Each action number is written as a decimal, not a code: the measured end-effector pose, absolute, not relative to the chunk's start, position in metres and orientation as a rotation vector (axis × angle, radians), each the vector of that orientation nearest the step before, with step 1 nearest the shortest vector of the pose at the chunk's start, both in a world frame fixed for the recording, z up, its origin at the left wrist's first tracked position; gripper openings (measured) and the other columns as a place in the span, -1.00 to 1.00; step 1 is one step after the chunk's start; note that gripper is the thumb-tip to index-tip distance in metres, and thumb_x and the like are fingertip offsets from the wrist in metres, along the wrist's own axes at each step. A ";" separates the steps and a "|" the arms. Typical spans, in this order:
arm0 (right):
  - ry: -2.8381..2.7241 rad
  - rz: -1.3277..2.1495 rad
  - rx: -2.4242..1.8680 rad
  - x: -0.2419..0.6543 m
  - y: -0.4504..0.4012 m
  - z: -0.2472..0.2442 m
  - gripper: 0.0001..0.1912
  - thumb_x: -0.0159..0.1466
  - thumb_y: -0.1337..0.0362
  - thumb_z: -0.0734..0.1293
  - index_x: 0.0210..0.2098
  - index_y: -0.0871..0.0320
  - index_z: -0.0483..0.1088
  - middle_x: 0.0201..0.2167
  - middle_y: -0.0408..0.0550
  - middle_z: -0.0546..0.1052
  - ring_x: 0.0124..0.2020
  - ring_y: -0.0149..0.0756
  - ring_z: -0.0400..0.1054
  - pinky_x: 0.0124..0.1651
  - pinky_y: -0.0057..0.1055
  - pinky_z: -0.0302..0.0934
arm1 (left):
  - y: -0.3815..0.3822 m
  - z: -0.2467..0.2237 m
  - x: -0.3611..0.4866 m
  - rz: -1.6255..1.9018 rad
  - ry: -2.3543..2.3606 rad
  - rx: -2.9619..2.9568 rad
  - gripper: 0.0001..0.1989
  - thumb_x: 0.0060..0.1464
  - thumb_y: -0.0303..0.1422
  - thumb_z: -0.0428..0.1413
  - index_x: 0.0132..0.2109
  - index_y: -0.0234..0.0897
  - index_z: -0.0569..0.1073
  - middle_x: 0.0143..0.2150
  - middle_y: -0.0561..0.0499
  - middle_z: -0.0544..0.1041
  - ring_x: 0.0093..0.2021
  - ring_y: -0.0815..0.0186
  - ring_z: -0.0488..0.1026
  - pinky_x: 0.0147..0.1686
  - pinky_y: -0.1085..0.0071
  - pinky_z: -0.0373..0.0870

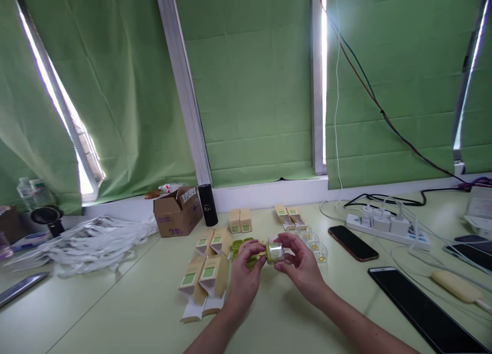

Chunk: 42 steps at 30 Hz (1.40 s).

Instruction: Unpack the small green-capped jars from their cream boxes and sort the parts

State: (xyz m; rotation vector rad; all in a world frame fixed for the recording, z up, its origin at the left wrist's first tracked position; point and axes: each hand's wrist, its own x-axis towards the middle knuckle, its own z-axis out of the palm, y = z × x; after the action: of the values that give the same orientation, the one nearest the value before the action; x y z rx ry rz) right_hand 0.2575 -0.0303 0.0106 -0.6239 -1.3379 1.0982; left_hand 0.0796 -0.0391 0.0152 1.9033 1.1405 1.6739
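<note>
Both hands hold a small green part with a clear cup-shaped cover [274, 252] sideways above the table; its exact kind is unclear. My left hand [246, 274] pinches the green end. Closed round the clear end are the fingers of my right hand [303, 267]. Behind my left hand lie several green pieces [237, 244], partly hidden. Beyond my right hand stand several clear cups with yellow centres [318, 250]. Open kraft boxes with green labels [209, 274] lie left of my left hand, flaps toward me.
Two more kraft boxes [240, 221] and another open pair [290, 217] stand farther back. A cardboard carton [177, 214] and a black cylinder [208, 205] are behind left. White plastic bags [100, 244] lie left. Phone [352, 243], tablet [418, 305] and power strip [388, 226] with cables occupy the right.
</note>
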 end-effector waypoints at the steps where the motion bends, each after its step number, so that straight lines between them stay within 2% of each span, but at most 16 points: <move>1: -1.359 1.081 -0.627 0.258 -0.031 0.011 -0.42 0.09 0.32 0.54 0.08 0.01 0.37 0.07 0.03 0.50 0.09 -0.08 0.43 0.02 -0.20 0.43 | -0.040 0.016 0.079 1.697 1.125 1.926 -0.90 0.22 -0.27 0.18 -0.21 -0.17 0.56 -0.05 -0.13 0.60 0.13 0.10 0.50 0.09 0.14 0.53; 5: -1.443 0.991 -0.622 0.260 -0.035 0.013 -0.49 0.15 0.36 0.47 0.08 -0.01 0.39 0.11 0.01 0.46 0.15 -0.08 0.40 0.10 -0.16 0.42 | -0.044 0.020 0.079 1.822 1.109 2.090 -0.92 0.23 -0.35 0.17 -0.26 -0.15 0.55 -0.13 -0.09 0.64 0.10 0.08 0.49 0.10 0.05 0.49; 9: -1.546 0.836 -0.610 0.262 -0.039 0.014 -0.52 0.21 0.38 0.42 0.12 -0.03 0.41 0.16 0.02 0.41 0.20 -0.08 0.36 0.23 -0.11 0.36 | -0.048 0.020 0.078 1.904 1.087 2.294 -0.85 0.26 -0.44 0.12 -0.26 -0.13 0.54 -0.10 -0.08 0.65 0.12 0.07 0.47 0.09 0.01 0.47; 14: -1.654 0.607 -0.618 0.264 -0.038 0.010 -0.52 0.27 0.39 0.35 0.17 -0.02 0.39 0.18 0.08 0.41 0.24 -0.02 0.31 0.21 -0.07 0.37 | -0.050 0.019 0.077 1.895 1.058 2.525 -0.80 0.26 -0.56 0.07 -0.21 -0.13 0.48 -0.01 -0.08 0.63 0.11 0.10 0.46 0.06 0.03 0.47; 24: -1.921 0.116 -0.623 0.267 -0.034 0.004 -0.43 0.28 0.51 0.24 0.25 0.04 0.23 0.17 0.13 0.43 0.25 0.01 0.31 0.24 0.01 0.35 | -0.053 0.021 0.081 1.848 1.104 2.669 -0.77 0.26 -0.64 0.01 -0.16 -0.19 0.38 -0.03 -0.09 0.60 0.03 0.16 0.48 -0.01 0.14 0.49; 29: -1.962 0.050 -0.618 0.268 -0.033 0.009 -0.41 0.26 0.51 0.28 0.24 0.04 0.20 0.11 0.11 0.47 0.18 0.04 0.32 0.23 0.08 0.31 | -0.053 0.021 0.081 1.830 1.135 2.663 -0.79 0.26 -0.62 0.02 -0.15 -0.19 0.38 -0.05 -0.09 0.61 -0.03 0.18 0.52 -0.07 0.21 0.50; 35: -1.930 0.186 -0.663 0.270 -0.032 0.009 -0.44 0.25 0.49 0.30 0.21 0.02 0.24 0.11 0.10 0.46 0.18 0.03 0.31 0.22 0.04 0.33 | -0.051 0.019 0.080 1.890 1.150 2.498 -0.85 0.29 -0.55 0.03 -0.18 -0.18 0.40 -0.05 -0.09 0.63 -0.05 0.19 0.57 -0.09 0.25 0.51; 39: -1.854 0.262 -0.720 0.273 -0.030 0.009 -0.44 0.22 0.46 0.33 0.18 0.00 0.28 0.11 0.07 0.47 0.16 0.01 0.34 0.19 -0.01 0.35 | -0.050 0.018 0.080 1.951 1.209 2.162 -0.91 0.31 -0.41 0.07 -0.22 -0.19 0.43 -0.09 -0.10 0.63 -0.04 0.16 0.59 -0.07 0.25 0.52; 42: -1.788 0.339 -0.750 0.274 -0.028 0.011 -0.46 0.20 0.46 0.34 0.14 -0.01 0.30 0.11 0.04 0.48 0.10 -0.03 0.40 0.13 -0.07 0.39 | -0.046 0.018 0.078 1.986 1.236 1.779 -0.86 0.30 -0.25 0.12 -0.22 -0.20 0.44 -0.08 -0.14 0.63 -0.03 0.14 0.59 -0.06 0.24 0.53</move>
State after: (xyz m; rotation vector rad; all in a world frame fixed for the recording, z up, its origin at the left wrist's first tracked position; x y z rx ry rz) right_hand 0.2739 -0.0276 0.0106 -0.7504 -1.7878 0.3390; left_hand 0.0781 -0.0461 0.0184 1.7791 1.2358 1.9860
